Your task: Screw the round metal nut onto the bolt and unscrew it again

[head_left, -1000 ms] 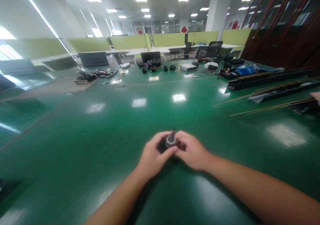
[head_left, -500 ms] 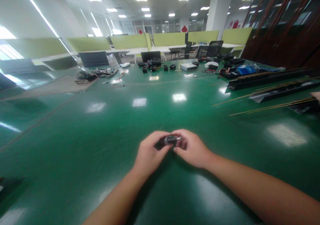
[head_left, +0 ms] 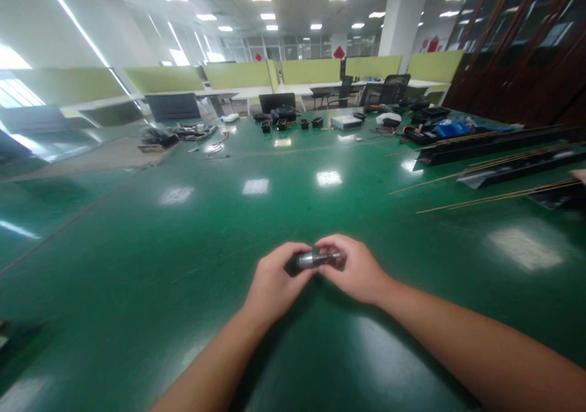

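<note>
Over the green table, a small silver metal cylinder with a dark left end and a thin stepped shaft lies sideways between my hands; its exact kind is not clear. My left hand is closed round the dark end, thumb below and fingers above. At the other end my right hand curls its fingers round the thin shaft, with thumb and fingertips close to the cylinder. The palms hide parts of both ends.
Black metal channels with thin yellow rods stick out from the right. Several small black parts, a white-grey box and blue items lie at the far edge. Part of another person's hand shows at far right.
The cylinder has turned and shifted slightly right, so its silver side and longer shaft show where a dark ribbed part showed before. My hands stay nearly in place around it.
</note>
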Demonstrator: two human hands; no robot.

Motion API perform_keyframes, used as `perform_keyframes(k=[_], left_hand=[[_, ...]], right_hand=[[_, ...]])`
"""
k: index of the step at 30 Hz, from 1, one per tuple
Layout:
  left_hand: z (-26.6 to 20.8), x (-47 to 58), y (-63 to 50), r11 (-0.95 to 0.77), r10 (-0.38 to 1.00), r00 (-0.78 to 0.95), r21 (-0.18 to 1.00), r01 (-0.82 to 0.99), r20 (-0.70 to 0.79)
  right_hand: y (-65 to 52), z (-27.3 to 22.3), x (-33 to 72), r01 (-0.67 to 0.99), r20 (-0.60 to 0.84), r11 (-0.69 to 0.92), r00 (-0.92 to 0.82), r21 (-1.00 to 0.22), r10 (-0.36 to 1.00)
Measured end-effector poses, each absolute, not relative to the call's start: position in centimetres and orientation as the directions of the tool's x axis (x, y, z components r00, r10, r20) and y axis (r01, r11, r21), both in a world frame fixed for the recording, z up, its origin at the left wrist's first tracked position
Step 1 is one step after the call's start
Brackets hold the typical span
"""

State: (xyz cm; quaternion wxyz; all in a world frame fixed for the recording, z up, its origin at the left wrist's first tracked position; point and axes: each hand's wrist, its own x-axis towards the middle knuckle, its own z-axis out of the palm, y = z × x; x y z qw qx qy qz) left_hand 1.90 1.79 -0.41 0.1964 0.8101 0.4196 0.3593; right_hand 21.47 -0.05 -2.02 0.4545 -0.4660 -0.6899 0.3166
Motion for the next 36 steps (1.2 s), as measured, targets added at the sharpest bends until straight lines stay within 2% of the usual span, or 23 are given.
perform_keyframes(k=[9,23,36], left_hand=[[0.01,1.94,1.63,-0.615,0.788,0.426,0.618,0.491,0.445],[-0.33,1.53,1.95,-0.569,0.819,0.388,0.679,0.463,0.422],[0.25,1.34,1.88,-0.556,0.828,0.378,0.690,0.462,0.414]], right_hand=[[-0.13,-1.64,21.36,0.332,0.334,0.362,-0.141,-0.871,0.932],[-0.08,-1.28,21.35,0.322,0.276,0.317,-0.168,-0.892,0.946],[-0.13,-1.44,21.48,0.287,0.236,0.281,-0.183,-0.916,0.954]])
